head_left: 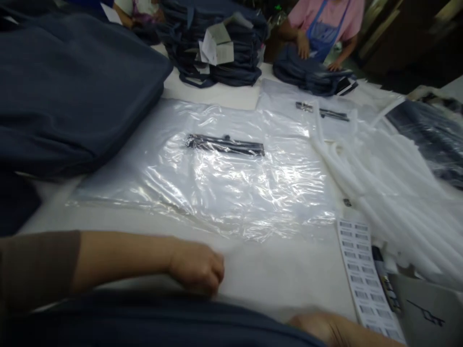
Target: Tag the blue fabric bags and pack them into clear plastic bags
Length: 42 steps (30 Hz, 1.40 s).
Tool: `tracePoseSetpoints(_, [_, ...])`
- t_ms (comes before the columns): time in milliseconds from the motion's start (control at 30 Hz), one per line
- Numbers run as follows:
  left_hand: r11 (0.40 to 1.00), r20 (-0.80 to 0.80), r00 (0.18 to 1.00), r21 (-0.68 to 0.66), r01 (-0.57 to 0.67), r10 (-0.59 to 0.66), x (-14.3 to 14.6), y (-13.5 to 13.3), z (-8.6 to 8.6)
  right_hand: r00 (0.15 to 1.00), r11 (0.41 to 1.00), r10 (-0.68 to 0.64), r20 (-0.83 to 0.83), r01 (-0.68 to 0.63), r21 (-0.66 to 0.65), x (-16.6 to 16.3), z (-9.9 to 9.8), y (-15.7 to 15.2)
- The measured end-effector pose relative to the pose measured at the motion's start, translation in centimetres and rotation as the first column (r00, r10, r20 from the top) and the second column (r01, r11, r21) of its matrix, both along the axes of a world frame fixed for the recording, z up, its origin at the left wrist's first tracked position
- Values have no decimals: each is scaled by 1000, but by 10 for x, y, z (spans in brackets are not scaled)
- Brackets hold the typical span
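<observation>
My left hand (pixel 198 267) is closed in a fist just above the white table top (pixel 267 265). Whatever its fingers may hold is hidden. Right below it, along the bottom edge of the view, lies a dark navy fabric item (pixel 162 320), probably a bag. My right hand (pixel 313 325) is at the far right end of this fabric, low in the view, with its fingers hidden. Beyond both hands, clear plastic bags (pixel 231 193) lie flat, with a black printed strip showing on them.
A large navy bag (pixel 72 91) fills the left. Stacked navy bags (pixel 235 72) with paper tags stand at the back. A co-worker in pink (pixel 325 29) handles another bag. Barcode label sheets (pixel 365 279), a marker (pixel 388 284) and white sheeting (pixel 394 193) lie right.
</observation>
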State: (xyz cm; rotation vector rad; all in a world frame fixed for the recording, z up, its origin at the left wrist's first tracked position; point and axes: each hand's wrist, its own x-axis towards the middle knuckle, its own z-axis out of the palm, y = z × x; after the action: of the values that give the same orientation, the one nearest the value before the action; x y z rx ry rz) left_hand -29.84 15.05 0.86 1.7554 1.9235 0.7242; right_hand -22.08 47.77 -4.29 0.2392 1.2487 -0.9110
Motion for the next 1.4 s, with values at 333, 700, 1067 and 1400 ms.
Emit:
tracePoseSetpoints(333, [653,-383,626,-73,-754,680,116,-102,136,987,959,-118,106,141,-245,-22,64,13])
tracePoseSetpoints(700, [521,-422,556,-206,-828,717,165,-144,9,218,784,614,-759,-277,555,-23,124,-19])
tracePoseSetpoints(1067, [658,-148,652,-9,-753,743,169,-99,38,-437,932,104,-894,-272,241,52,103,-118])
tracePoseSetpoints(1400, [841,-137,851,-142,-523,506,235,-125,72,-414,707,185,-891,-574,413,112,99,-74])
